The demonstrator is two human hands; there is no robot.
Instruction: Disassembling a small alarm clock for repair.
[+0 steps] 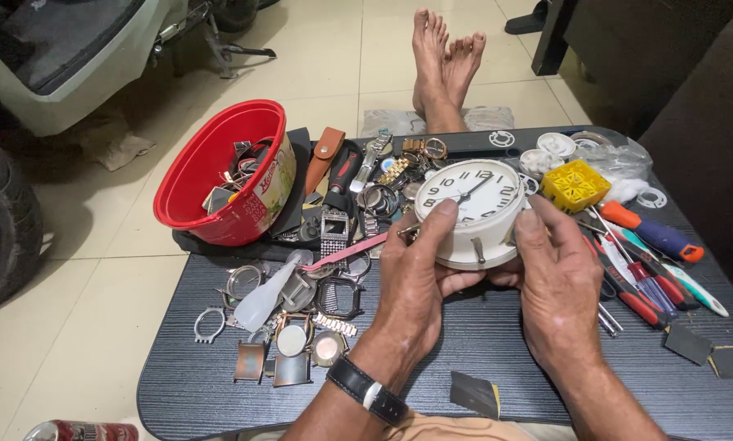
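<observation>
Both hands hold a round white alarm clock [474,204] with a white dial and black hands, tilted up above the dark striped table [195,384]. My left hand [415,286] grips its left side, thumb on the rim. My right hand [556,282] grips the right side, fingers curled behind it. A black watch is on my left wrist. A pink tool [346,251] lies just left of the clock.
A red bowl [211,163] of watch parts stands at the back left. Watch cases, straps and bezels [301,318] litter the left half. A yellow grid box [575,184] and several screwdrivers [648,278] lie at the right. My bare feet [444,61] rest beyond the table.
</observation>
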